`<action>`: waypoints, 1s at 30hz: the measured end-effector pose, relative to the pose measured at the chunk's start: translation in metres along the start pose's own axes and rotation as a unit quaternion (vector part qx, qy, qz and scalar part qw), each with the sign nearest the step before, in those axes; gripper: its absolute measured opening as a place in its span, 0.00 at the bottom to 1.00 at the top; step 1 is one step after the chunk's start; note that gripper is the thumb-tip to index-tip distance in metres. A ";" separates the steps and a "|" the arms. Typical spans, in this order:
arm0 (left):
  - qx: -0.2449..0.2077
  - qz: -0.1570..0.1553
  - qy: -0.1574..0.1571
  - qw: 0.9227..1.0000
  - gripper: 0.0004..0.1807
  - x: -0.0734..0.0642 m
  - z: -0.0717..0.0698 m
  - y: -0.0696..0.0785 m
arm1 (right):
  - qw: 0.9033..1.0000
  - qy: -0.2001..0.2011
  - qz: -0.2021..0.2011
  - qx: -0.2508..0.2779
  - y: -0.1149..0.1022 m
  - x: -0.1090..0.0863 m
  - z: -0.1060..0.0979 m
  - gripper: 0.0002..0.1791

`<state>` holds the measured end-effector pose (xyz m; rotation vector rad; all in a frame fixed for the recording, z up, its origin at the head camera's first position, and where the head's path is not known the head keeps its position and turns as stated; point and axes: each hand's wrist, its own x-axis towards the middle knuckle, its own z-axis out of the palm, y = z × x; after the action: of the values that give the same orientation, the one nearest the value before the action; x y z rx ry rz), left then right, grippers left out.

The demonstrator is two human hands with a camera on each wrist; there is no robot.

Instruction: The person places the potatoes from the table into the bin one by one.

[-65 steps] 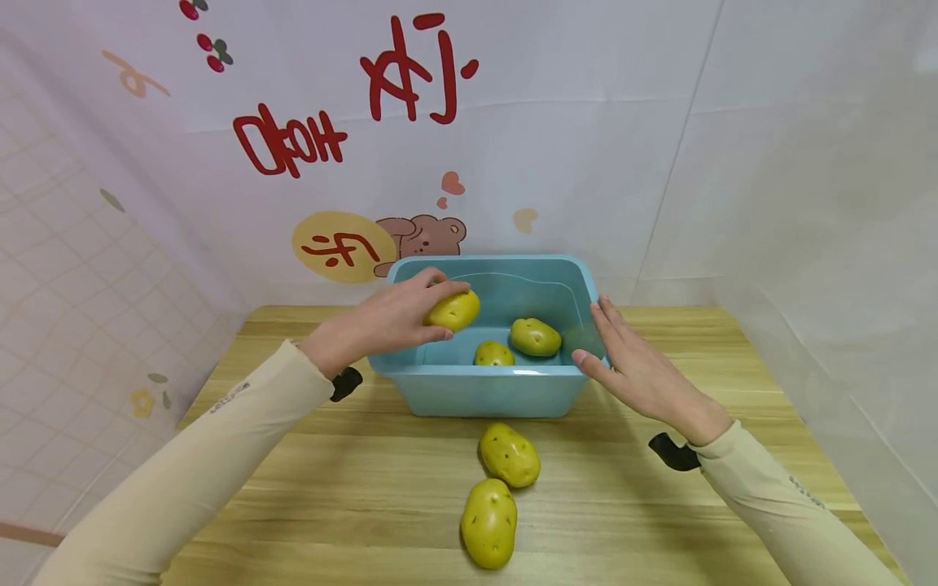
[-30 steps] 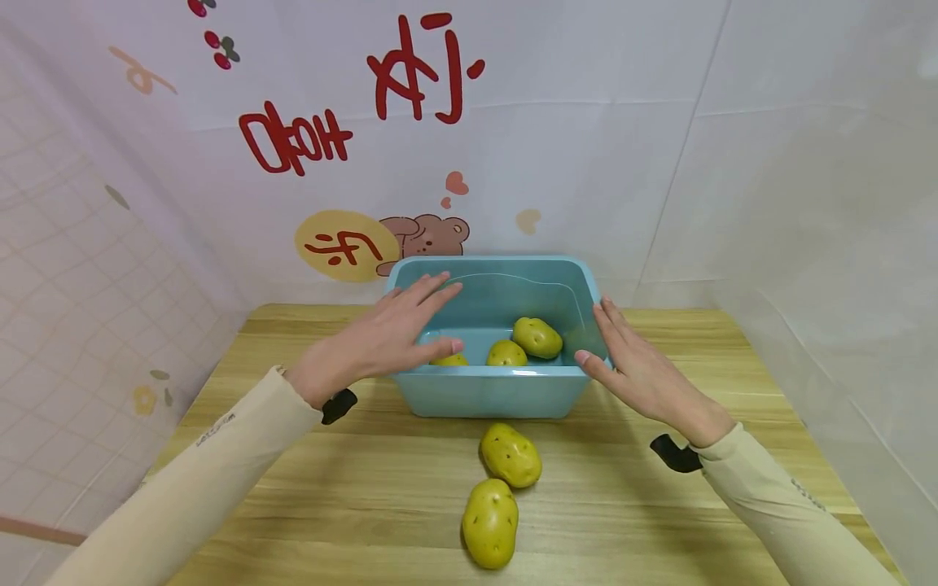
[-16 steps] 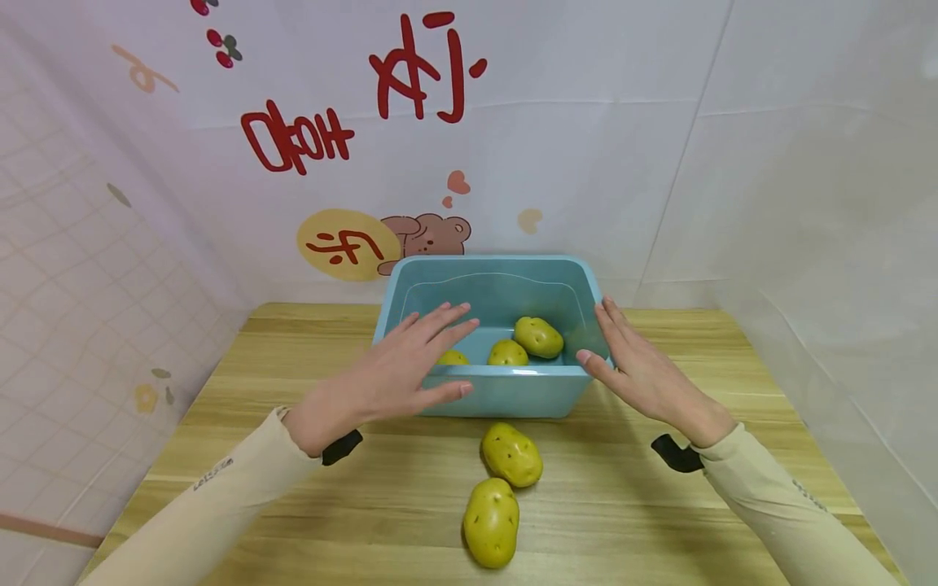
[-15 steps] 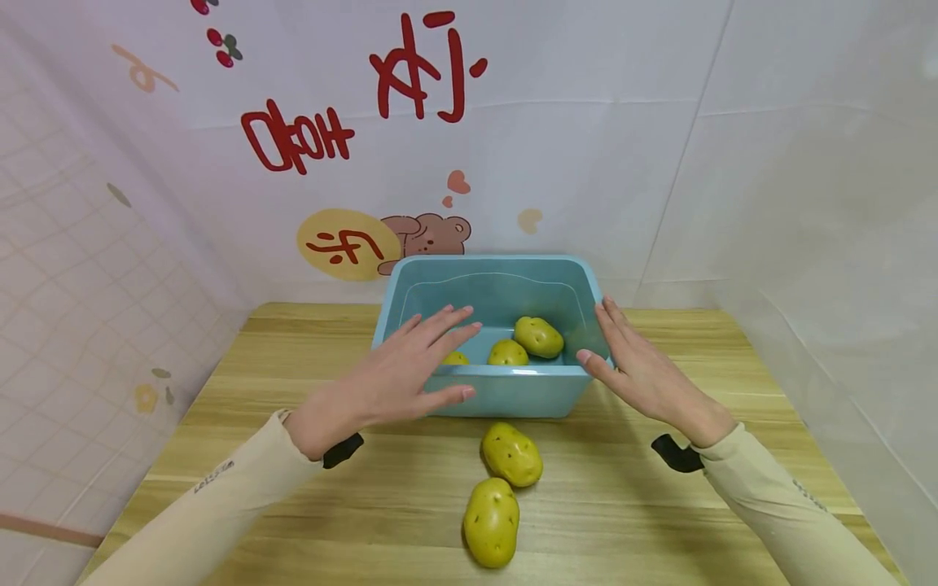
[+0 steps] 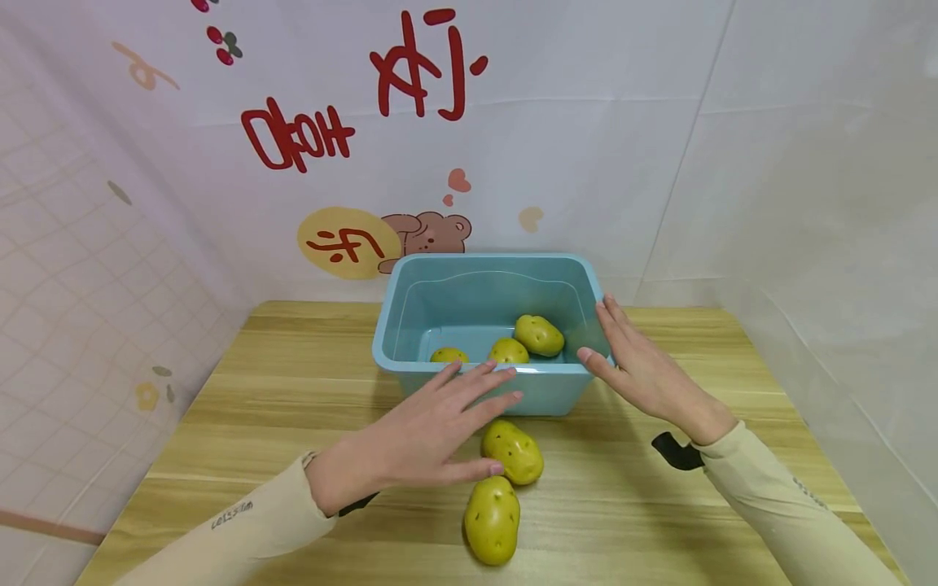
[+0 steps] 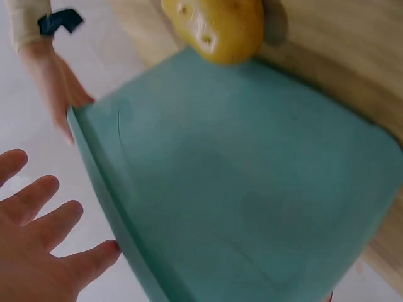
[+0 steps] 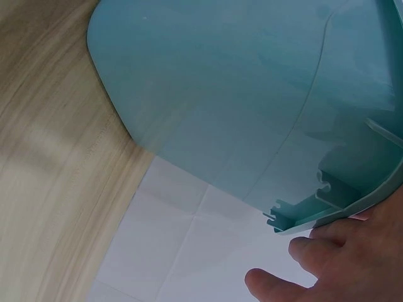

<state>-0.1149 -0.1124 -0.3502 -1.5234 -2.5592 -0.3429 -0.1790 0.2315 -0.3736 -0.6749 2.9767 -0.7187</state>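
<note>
A light blue plastic bin [image 5: 542,395] stands at the back of the table with three yellow potatoes inside, such as the right-hand potato [image 5: 538,335]. Two more potatoes lie in front of it: the nearer potato [image 5: 493,529] and the farther potato [image 5: 516,456], close together. My left hand [image 5: 421,435] hovers palm down with spread fingers, holding nothing, just left of and above this pair; its thumb tip overlaps them in the head view. With straight fingers my right hand [image 5: 648,374] rests against the bin's right rim. The right wrist view shows these fingers [image 7: 321,248] outside the rim.
The wooden table [image 5: 293,382] runs up to a white wall sheet [image 5: 586,146] printed with red characters and a bear. Sheets also close in the left and right sides. Behind the bin there is little distance to the wall.
My left hand let a potato go inside the bin at the left, then drew back over the front rim toward the two potatoes on the table. The right hand stayed at the rim.
</note>
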 end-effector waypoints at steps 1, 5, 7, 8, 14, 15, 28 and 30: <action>0.006 0.006 -0.004 1.000 0.40 0.000 0.002 0.003 | 1.000 0.000 0.000 -0.001 0.000 0.000 0.000 0.48; 0.039 0.031 -0.009 0.999 0.39 -0.002 0.009 0.012 | 1.000 0.001 -0.001 -0.001 -0.001 0.000 0.000 0.48; 0.049 0.046 -0.008 0.998 0.39 -0.003 0.013 0.015 | 1.000 0.002 -0.001 -0.001 0.000 -0.001 0.000 0.47; 0.053 0.054 -0.009 0.997 0.38 -0.004 0.015 0.016 | 1.000 0.002 -0.001 -0.001 0.000 -0.001 0.000 0.47; 0.059 0.093 -0.034 0.993 0.39 -0.006 0.030 0.022 | 1.000 0.003 -0.003 0.000 0.000 -0.001 0.000 0.47; 0.060 0.096 -0.041 0.993 0.39 -0.006 0.032 0.023 | 1.000 0.004 -0.004 -0.001 0.000 -0.001 0.000 0.47; 0.078 0.145 -0.139 0.977 0.44 -0.012 0.063 0.031 | 1.000 0.000 -0.006 0.002 0.000 -0.001 -0.001 0.47; 0.080 0.151 -0.153 0.973 0.43 -0.014 0.067 0.031 | 1.000 0.001 -0.005 0.002 -0.001 -0.002 -0.001 0.47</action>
<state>-0.0813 -0.0916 -0.4138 -1.9931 -2.4318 0.1427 -0.1774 0.2322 -0.3721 -0.6909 2.9747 -0.7258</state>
